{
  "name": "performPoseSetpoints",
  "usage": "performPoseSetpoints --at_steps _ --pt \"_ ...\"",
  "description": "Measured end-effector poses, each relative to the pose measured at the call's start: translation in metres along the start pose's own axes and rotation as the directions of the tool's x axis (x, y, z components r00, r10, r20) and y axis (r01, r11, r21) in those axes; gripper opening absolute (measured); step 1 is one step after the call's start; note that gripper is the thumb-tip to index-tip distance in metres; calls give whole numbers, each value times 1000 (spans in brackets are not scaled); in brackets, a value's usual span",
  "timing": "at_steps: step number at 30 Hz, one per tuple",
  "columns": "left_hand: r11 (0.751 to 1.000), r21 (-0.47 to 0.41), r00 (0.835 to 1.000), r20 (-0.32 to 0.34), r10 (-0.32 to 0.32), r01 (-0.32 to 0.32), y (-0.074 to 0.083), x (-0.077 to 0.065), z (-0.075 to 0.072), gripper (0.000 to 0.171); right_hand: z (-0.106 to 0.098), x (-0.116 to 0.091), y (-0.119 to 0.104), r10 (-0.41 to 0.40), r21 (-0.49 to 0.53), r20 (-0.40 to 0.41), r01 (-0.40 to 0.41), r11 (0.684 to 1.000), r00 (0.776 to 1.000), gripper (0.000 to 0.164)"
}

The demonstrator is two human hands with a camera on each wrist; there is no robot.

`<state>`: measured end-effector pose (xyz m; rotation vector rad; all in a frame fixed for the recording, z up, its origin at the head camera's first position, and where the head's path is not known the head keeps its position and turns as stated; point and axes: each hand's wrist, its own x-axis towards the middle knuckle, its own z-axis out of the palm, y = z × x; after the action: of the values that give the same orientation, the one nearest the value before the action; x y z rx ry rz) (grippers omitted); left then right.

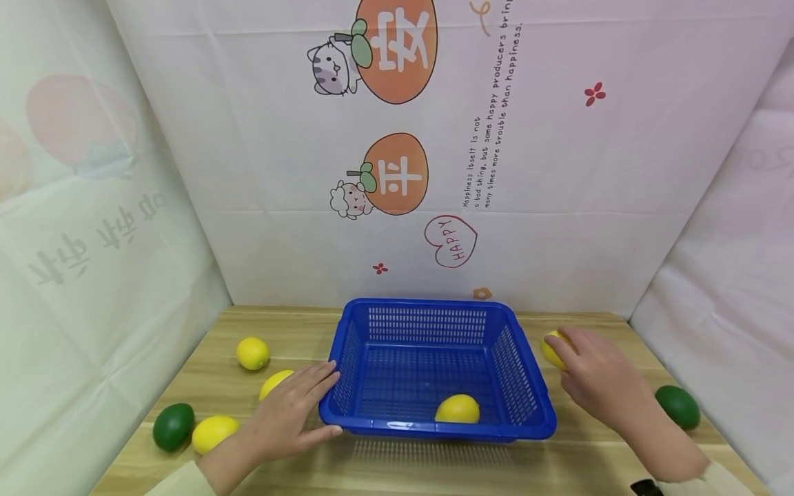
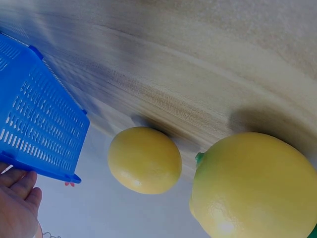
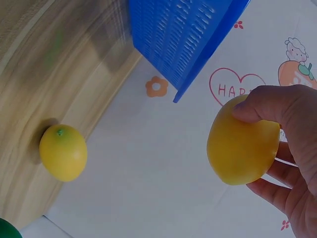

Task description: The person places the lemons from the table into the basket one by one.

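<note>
right of the blue basket [image 1: 434, 429], a yellow lemon [image 3: 241, 146] sits pinched in the right hand [image 1: 600, 375].

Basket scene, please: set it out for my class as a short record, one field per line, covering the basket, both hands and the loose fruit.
Basket: blue, one lemon inside, towards the near side
Left hand: fingers touching the basket's left rim
Right hand: holds a lemon right of the basket
Loose, left: three lemons, one green fruit
Loose, right: one lemon, seen in the right wrist view; one green fruit
</note>
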<state>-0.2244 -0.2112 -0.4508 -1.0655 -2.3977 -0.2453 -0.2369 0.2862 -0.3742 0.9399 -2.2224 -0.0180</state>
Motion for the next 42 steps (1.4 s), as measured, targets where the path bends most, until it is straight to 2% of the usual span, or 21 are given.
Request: performPoseSetpoints --at_steps 21,29,34,42 --pt "1000 5 1000 -7 15 -15 1 1 -1 76 1 21 -17 -16 -18 38 17 1000 999 52" --pt "1000 -2 1000 -6 2 -2 2 1 -1 76 8 29 -22 -77 18 -41 78 997 996 48" --pt "1000 -4 1000 -9 -3 3 1 1 0 77 12 36 -27 -82 28 -47 84 996 995 34" --pt "1000 -8 1000 -4 3 -3 0 0 0 76 18 46 -34 -120 41 -98 125 991 988 35"
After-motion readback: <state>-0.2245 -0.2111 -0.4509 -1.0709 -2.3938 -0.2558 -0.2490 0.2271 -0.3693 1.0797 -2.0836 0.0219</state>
